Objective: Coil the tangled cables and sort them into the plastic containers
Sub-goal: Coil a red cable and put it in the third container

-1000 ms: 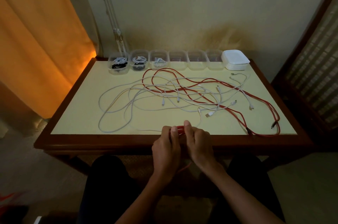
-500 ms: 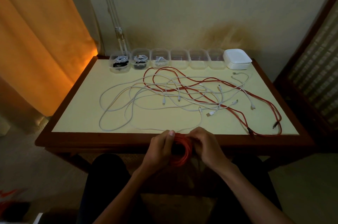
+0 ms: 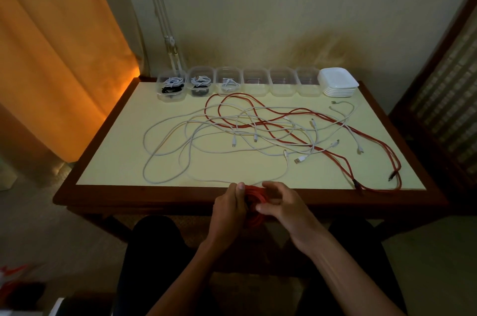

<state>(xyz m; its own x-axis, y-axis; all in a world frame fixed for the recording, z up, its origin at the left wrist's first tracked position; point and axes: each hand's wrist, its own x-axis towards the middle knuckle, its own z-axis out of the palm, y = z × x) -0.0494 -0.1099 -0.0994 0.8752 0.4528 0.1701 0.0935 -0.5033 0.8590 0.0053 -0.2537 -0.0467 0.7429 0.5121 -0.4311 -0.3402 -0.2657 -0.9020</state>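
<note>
A coiled red cable [image 3: 254, 202] hangs just in front of the table's near edge. My left hand [image 3: 228, 208] grips its left side, thumb on top. My right hand [image 3: 281, 203] pinches the coil's right side with curled fingers. On the table lies a tangle of several white cables [image 3: 196, 140] and more red cable [image 3: 340, 132]. A row of clear plastic containers [image 3: 255, 82] lines the far edge; the three at the left [image 3: 171, 86] hold coiled cables.
A stack of white lids [image 3: 338, 82] stands at the far right of the container row. The wooden table rim [image 3: 129, 194] frames the pale top. An orange curtain [image 3: 51, 57] hangs left, a slatted panel [image 3: 444, 99] right. My knees are under the near edge.
The hands have dropped from the table edge to just in front of it and parted, and the red coil between them has come into sight. The loose cables have not moved.
</note>
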